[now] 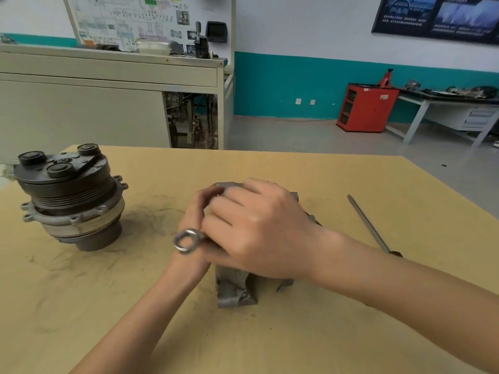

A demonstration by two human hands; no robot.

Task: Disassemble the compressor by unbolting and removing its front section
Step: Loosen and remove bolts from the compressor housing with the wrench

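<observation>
The grey cast-metal compressor body lies mid-counter, the black pulley-topped front section standing apart at left. The right hand closes round a steel ring spanner; the left hand curls against the body, its hold hidden. Best practice: seat the ring fully and brace the body before pulling

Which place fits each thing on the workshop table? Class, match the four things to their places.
Things:
1. pulley front section
2. compressor body
3. ring spanner
4. screwdriver

Places:
a. lying flat, far right
b. standing upright, far left
c. centre, under the right hand
d. ring end poking out leftwards from beneath that hand

Pairs: 1-b, 2-c, 3-d, 4-a
</observation>
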